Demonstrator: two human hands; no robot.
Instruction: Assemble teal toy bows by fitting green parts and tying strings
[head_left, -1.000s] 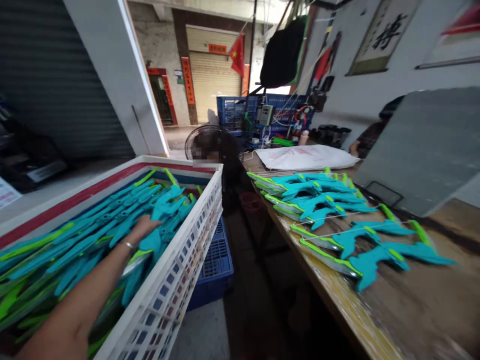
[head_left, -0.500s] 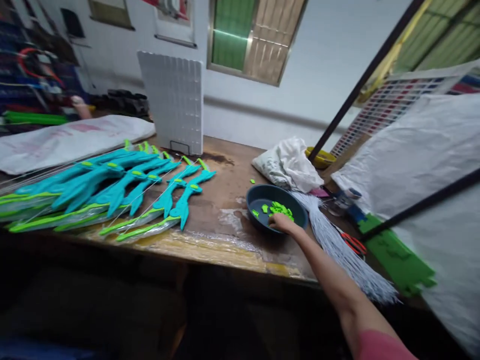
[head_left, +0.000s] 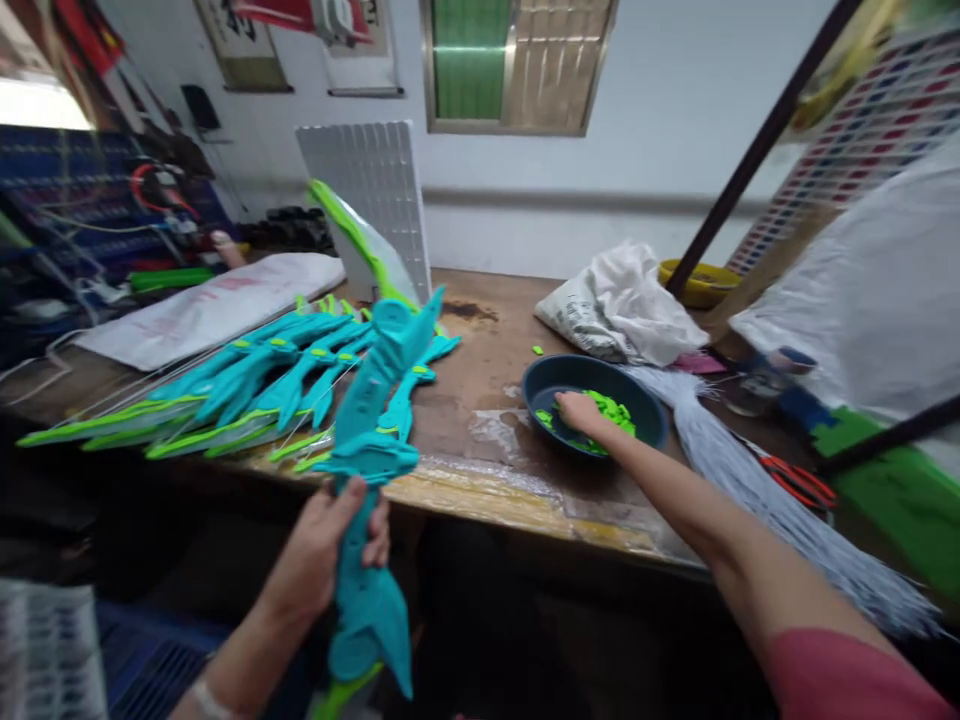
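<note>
My left hand [head_left: 341, 535] is wrapped round the teal grip of a toy bow [head_left: 367, 410], which stands roughly upright in front of the bench. Its bright green upper limb rises over the bows behind; the lower end runs out of view. At the right, my right hand [head_left: 579, 410] reaches into a dark round bowl [head_left: 540, 375], fingers drawn together at small green plastic pieces [head_left: 611, 415]. Whether a piece is between those fingertips is hidden. Several more teal and green toy bows [head_left: 281, 350] lie overlapping on the bench, left of the bowl.
A white sack [head_left: 630, 305] lies behind the bowl. To its right are a bundle of pale cords [head_left: 735, 460], orange-handled scissors [head_left: 799, 480] and a dark slanted pole [head_left: 757, 145]. A grey ridged panel [head_left: 367, 190] stands at the back of the wooden bench [head_left: 495, 320].
My left hand has come into view holding a toy bow upright. My right hand stays in the bowl, now nearer its middle-left. The view has shifted a little to the left.
</note>
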